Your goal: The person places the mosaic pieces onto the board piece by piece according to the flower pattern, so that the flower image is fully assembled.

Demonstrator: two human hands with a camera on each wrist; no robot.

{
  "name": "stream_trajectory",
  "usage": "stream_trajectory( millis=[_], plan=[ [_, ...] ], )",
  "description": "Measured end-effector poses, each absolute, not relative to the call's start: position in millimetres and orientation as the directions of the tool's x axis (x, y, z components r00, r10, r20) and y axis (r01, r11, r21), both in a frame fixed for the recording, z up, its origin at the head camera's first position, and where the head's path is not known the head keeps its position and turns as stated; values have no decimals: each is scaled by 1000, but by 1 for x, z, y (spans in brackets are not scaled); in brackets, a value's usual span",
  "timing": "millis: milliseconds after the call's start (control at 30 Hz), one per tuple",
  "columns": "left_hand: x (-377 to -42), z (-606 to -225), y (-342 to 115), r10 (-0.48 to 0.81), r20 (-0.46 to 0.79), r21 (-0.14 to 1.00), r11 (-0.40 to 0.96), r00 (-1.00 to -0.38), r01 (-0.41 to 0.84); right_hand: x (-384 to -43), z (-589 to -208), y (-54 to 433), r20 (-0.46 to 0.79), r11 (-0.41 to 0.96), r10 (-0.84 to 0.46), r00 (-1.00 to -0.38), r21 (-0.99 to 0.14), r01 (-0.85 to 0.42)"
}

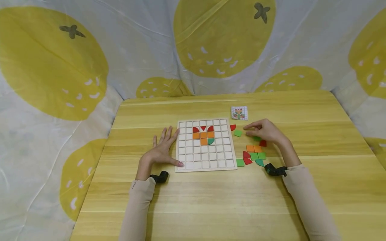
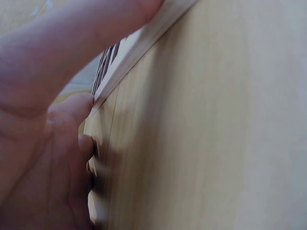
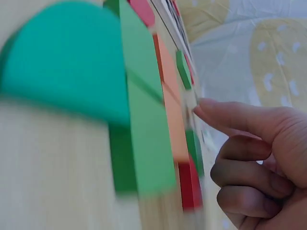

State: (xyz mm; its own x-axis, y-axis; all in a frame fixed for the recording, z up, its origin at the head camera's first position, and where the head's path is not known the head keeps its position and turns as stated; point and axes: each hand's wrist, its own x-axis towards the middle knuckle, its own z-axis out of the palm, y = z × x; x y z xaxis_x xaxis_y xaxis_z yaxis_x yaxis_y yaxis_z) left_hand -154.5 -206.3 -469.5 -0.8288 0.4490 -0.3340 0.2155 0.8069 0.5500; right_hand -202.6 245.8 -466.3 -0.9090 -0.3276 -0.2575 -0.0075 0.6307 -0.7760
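A square wooden grid board (image 1: 193, 157) lies on the table, holding red, orange and teal pieces in its upper middle. My left hand (image 1: 161, 150) is spread along its left side, the thumb resting on the lower left corner and a fingertip touching the frame; the left wrist view shows the thumb (image 2: 72, 52) close up. My right hand (image 1: 266, 130) hovers over the loose pieces, thumb and index finger stretched toward a light green square (image 1: 237, 133). The right wrist view shows the other fingers (image 3: 244, 184) curled, with nothing visible in the grasp.
A small printed pattern card (image 1: 239, 113) lies beyond the board's upper right corner. Right of the board are orange squares (image 1: 250, 148), green squares (image 1: 261, 155), red quarter-rounds (image 1: 247, 161) and a teal quarter-round (image 1: 259, 162). A fruit-patterned cloth (image 1: 150, 50) hangs behind the table.
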Motion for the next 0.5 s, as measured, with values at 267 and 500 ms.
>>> stream_trajectory(
  millis=[267,500],
  plan=[
    [-155,-468,-209,442,-338,542,813,-831,212,-193,-466,264,-293,590,-396,-870,-808,3],
    [-155,-468,-207,453,-334,546,808,-827,222,-187,-470,277,-302,511,-564,-768,-858,-38]
  ],
)
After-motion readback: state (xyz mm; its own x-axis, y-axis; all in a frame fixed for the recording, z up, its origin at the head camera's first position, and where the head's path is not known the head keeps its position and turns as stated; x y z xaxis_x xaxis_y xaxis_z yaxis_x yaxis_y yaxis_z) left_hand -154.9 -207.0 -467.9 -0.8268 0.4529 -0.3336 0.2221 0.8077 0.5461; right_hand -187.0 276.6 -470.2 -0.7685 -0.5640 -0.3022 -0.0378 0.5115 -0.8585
